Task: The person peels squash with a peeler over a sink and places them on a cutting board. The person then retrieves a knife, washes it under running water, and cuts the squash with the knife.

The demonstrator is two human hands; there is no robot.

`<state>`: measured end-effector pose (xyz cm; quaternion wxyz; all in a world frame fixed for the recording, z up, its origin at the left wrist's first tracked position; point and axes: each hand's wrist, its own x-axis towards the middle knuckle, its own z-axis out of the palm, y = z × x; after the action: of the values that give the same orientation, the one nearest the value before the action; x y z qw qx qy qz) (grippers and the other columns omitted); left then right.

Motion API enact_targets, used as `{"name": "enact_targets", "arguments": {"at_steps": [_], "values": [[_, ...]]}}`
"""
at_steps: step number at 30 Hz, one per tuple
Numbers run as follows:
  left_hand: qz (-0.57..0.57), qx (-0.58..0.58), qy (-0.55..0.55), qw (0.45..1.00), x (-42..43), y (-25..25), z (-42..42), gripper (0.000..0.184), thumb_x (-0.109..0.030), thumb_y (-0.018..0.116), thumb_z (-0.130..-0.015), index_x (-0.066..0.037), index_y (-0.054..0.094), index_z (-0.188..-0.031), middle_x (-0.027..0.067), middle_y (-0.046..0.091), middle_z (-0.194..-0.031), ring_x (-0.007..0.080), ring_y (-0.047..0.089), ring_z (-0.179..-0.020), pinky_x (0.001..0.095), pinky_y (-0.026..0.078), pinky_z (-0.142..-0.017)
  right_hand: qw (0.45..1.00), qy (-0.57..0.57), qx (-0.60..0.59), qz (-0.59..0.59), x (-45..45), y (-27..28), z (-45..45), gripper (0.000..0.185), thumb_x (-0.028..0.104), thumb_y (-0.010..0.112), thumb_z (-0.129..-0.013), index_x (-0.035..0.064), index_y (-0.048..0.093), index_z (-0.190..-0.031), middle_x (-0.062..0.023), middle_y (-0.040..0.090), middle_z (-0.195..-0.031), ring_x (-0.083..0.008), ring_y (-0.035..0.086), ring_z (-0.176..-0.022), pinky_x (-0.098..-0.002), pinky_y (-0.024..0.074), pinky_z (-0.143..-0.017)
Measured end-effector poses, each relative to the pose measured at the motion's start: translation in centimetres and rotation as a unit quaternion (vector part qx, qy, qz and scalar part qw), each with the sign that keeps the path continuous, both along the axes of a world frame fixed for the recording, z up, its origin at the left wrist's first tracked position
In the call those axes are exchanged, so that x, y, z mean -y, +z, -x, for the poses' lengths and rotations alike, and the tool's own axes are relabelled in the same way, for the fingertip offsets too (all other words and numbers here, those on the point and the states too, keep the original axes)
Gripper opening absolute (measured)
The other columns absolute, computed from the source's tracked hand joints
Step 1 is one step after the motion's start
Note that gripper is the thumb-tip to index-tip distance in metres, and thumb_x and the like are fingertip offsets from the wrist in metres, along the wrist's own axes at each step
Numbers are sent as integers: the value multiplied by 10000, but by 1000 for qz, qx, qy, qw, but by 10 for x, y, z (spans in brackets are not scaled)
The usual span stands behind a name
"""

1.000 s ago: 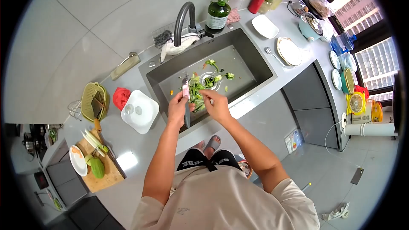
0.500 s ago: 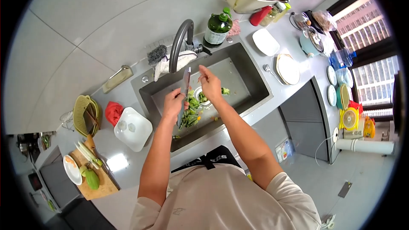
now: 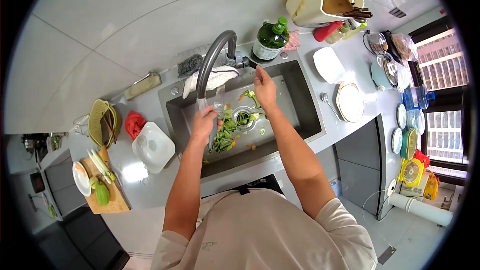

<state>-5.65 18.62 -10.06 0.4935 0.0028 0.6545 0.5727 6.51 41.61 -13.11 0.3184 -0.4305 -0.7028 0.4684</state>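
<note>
Over the left part of the sink (image 3: 292, 142), my left hand (image 3: 204, 124) is closed on a knife (image 3: 213, 137) with a dark handle. Water runs from the curved grey faucet (image 3: 216, 52) down by this hand and the knife. My right hand (image 3: 264, 87) is at the faucet's black lever (image 3: 250, 63), with its fingers together against or very near the lever's end. Green vegetable scraps (image 3: 225, 137) lie in the sink, around and left of the drain (image 3: 243, 117).
Behind the sink stands a green soap bottle (image 3: 270, 40). A white bowl (image 3: 153, 147) and a cutting board (image 3: 115, 200) with vegetables are on the left. On the right are a square white dish (image 3: 329, 65), a round plate (image 3: 350, 102) and a spoon (image 3: 331, 106).
My right hand has moved from above the sink beside the knife to the faucet lever. Water now flows from the faucet. The view has shifted somewhat.
</note>
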Motion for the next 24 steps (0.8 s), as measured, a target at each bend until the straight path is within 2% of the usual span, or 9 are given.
{"name": "enact_targets", "arguments": {"at_steps": [5,7,11,15,17,19,20,22,24], "values": [[-7,1,5,1000,11,3,-1,214,-66,660,-1066,55,703,-1238,71,704,-952,156,701,-755,319,576,-644,984,144,20,-103,37,47,21,464,72,756,-964,77,712,-1426,-185,769,-1297,-342,744,-1082,-420,586,-988],[-36,-9,-5,999,20,-8,-1,206,-57,668,-1058,53,706,-1227,72,699,-943,157,707,-774,317,585,-654,943,69,51,-321,57,65,38,495,76,834,-901,122,742,-1386,-118,770,-1203,-331,708,-1062,-423,586,-982],[-44,-2,-7,999,35,1,-2,288,-52,689,-1056,13,645,-1334,90,715,-975,177,703,-757,334,604,-675,942,101,89,-308,55,54,47,339,124,888,-841,108,823,-1173,-114,707,-1135,-355,645,-1033,-463,550,-886],[-41,55,24,997,46,15,-4,290,-81,678,-1077,-44,631,-1361,77,715,-967,173,698,-745,338,603,-664,938,91,-27,-333,87,74,27,184,129,875,-892,58,781,-1033,-141,674,-1104,-320,649,-964,-421,542,-835],[-45,36,-2,998,54,10,-1,258,-89,664,-1089,-57,645,-1344,66,719,-955,174,705,-748,338,601,-658,958,87,-51,-268,121,63,7,140,101,854,-922,44,734,-967,-161,680,-1157,-300,664,-969,-384,549,-829],[-47,19,-30,998,62,9,1,229,-97,650,-1100,-71,659,-1328,55,724,-943,176,712,-752,338,599,-652,987,119,-88,-56,154,59,-13,156,88,838,-931,33,700,-980,-204,693,-1263,-380,681,-1037,-395,557,-893],[-3,-36,-71,997,66,10,0,209,-103,672,-1081,-56,682,-1285,60,735,-919,161,720,-771,340,594,-654,988,119,-87,-55,162,56,-15,156,88,838,-931,33,700,-980,-204,693,-1263,-380,681,-1037,-395,557,-893],[43,-89,-115,988,74,14,-2,193,-109,694,-1062,-42,705,-1242,65,747,-895,147,728,-790,343,588,-656,960,257,-90,-67,174,50,-19,198,72,833,-934,25,674,-1042,-220,681,-1402,-402,704,-1123,-423,575,-944],[68,-360,-218,905,81,22,-1,211,-91,746,-980,4,732,-1168,173,777,-876,265,777,-801,422,595,-696,928,337,-76,-141,172,47,-18,234,47,822,-928,33,686,-1119,-191,684,-1429,-402,693,-1192,-441,579,-990]]}}
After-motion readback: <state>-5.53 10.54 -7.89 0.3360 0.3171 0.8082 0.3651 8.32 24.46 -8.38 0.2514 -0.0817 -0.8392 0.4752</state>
